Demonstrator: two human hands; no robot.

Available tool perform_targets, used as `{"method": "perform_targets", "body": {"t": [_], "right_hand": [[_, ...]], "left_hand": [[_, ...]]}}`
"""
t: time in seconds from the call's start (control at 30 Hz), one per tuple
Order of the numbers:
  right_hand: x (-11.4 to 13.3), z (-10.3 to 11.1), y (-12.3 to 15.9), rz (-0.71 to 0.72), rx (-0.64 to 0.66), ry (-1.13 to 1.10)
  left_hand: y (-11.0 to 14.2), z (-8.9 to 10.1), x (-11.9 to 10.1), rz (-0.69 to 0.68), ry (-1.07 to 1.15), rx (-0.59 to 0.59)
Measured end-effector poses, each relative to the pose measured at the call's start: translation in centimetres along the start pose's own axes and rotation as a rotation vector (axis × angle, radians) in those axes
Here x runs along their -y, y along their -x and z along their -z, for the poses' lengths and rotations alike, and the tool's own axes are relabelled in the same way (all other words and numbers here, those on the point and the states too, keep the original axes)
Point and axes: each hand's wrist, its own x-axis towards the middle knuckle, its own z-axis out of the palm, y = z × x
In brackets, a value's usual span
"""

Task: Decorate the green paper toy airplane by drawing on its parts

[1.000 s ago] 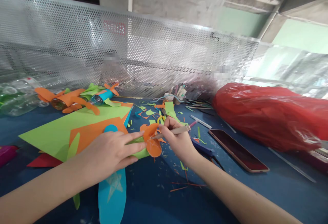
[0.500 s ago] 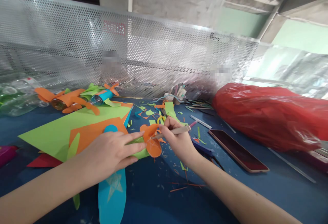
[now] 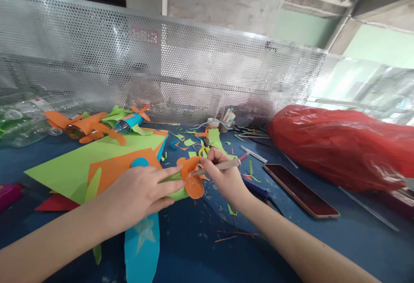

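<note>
Spanning the view, a perforated metal screen [image 3: 207, 67] stands behind the blue table [image 3: 194, 253]. A red plastic bag [image 3: 330, 149] slumps on the table's right; a light green sheet [image 3: 64, 171] lies to the left. Beside that sheet, near the middle, is a green-bodied paper plane [image 3: 180, 193]. The left hand [image 3: 145, 192] grasps its body; the right hand [image 3: 223, 179] pinches a pale pen [image 3: 229, 164], tip at an orange tail piece [image 3: 195, 192] bearing a thinly drawn star [image 3: 194, 182].

Left hand [image 3: 142, 192]: was bare, slim-fingered | Left forearm [image 3: 71, 231]: was bare, smooth, slender | Right hand [image 3: 229, 186]: was bare | Right forearm [image 3: 291, 244]: was bare, slender, bore one small spot [image 3: 324, 245] | Fingernails: were too small to tell
</note>
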Motion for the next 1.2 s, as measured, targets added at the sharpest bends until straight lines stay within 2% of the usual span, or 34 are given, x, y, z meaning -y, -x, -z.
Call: {"method": "perform_targets", "body": {"t": [0.27, 1.2], "right_hand": [[0.15, 0.12, 0.1, 0.003, -0.004, 0.017], [-0.44, 0.22, -0.13, 0.021, -0.016, 0.043]], "left_hand": [[0.2, -0.25, 0.12, 0.017, 0.05, -0.005], [0.07, -0.06, 0.08, 0.002, 0.014, 0.0]]}}
